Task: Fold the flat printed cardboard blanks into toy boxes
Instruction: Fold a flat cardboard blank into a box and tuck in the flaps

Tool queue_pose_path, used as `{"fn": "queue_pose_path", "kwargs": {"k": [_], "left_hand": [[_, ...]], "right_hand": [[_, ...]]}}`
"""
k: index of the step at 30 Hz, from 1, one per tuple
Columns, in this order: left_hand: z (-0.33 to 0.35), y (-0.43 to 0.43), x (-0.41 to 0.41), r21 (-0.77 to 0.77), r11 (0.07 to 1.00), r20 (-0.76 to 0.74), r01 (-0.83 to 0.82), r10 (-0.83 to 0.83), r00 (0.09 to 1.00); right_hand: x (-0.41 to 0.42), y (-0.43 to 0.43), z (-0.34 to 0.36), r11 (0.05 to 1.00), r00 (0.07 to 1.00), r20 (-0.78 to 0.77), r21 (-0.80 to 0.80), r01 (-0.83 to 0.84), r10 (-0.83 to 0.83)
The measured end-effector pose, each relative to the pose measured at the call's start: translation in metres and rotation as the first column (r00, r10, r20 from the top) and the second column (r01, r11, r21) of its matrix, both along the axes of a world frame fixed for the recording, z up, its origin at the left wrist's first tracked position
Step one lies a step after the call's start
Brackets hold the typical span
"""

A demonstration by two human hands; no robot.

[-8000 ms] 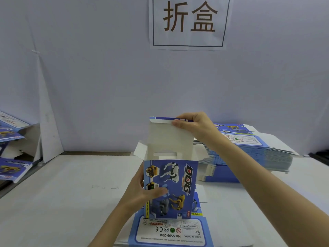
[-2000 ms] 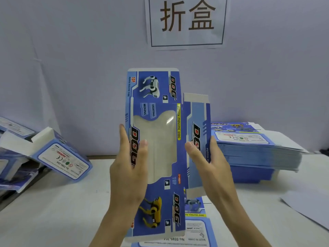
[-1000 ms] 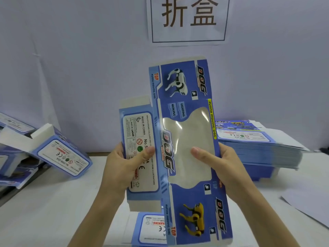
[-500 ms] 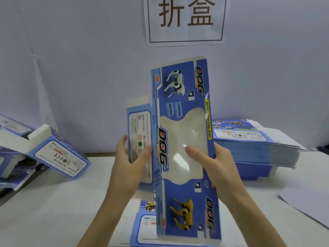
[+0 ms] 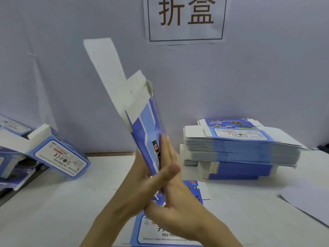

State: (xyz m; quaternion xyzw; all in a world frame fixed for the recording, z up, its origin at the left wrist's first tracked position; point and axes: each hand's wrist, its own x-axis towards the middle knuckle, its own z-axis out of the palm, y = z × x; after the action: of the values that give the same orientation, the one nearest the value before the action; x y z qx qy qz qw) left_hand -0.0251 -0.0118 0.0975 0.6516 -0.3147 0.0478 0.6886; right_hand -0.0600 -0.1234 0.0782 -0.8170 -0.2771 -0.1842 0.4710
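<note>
Pressing one tilted blank [image 5: 142,125]: left hand [image 5: 138,189], right hand [image 5: 178,202]; one stack [image 5: 240,150] nearby.

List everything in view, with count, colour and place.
held blank: one, blue-white, tilted at centre between both hands
stack of flat blanks: one, blue-white, far right on table
folded boxes: several, blue-white, heaped at left
flat blank: one or more, blue-white, on table beneath hands
sign: one, white, on wall
loose sheet: one, grey, table's right edge
table: one, white
left hand: one, on blank's left side
right hand: one, flat on its right side
</note>
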Motion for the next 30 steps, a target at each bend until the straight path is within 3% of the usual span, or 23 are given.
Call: {"fn": "queue_pose_path", "kwargs": {"k": [4,7,9,12,14,17,22,27,30], "left_hand": [[0.008,0.007,0.011,-0.152,0.965,0.039,-0.215,0.223,0.974],[0.009,0.021,0.023,-0.141,0.926,-0.047,-0.351,0.348,0.936],[0.005,0.03,0.029,-0.141,0.975,-0.112,-0.172,0.157,0.981],[0.005,0.038,0.029,-0.077,0.997,-0.128,0.023,-0.033,0.991],[0.006,0.035,0.029,-0.081,0.997,-0.107,-0.002,-0.007,0.994],[0.008,0.026,0.028,-0.139,0.982,-0.023,-0.131,0.129,0.991],[0.002,0.018,0.029,0.006,0.99,0.128,-0.144,0.142,0.981],[-0.004,0.027,0.03,0.215,0.967,0.352,-0.136,0.053,0.934],[-0.003,0.028,0.029,0.288,0.947,0.389,-0.146,0.024,0.921]], "right_hand": [[0.003,-0.019,0.011,0.993,0.998,-0.066,0.118,0.01,-0.002],[0.01,-0.038,0.021,0.948,0.987,-0.002,0.277,0.156,-0.162],[0.014,-0.05,0.026,0.891,0.972,0.018,0.402,0.209,-0.236],[0.015,-0.069,0.033,0.885,0.994,-0.02,0.454,0.102,-0.104],[0.013,-0.076,0.038,0.853,0.999,-0.046,0.52,0.042,-0.022],[0.014,-0.075,0.036,0.799,0.994,0.014,0.596,0.078,-0.107],[0.02,-0.069,0.03,0.811,0.991,0.005,0.575,0.106,-0.132],[0.017,-0.081,0.032,0.711,0.976,-0.176,0.702,0.034,0.128],[0.014,-0.092,0.034,0.698,0.937,-0.257,0.716,0.019,0.239]]}}
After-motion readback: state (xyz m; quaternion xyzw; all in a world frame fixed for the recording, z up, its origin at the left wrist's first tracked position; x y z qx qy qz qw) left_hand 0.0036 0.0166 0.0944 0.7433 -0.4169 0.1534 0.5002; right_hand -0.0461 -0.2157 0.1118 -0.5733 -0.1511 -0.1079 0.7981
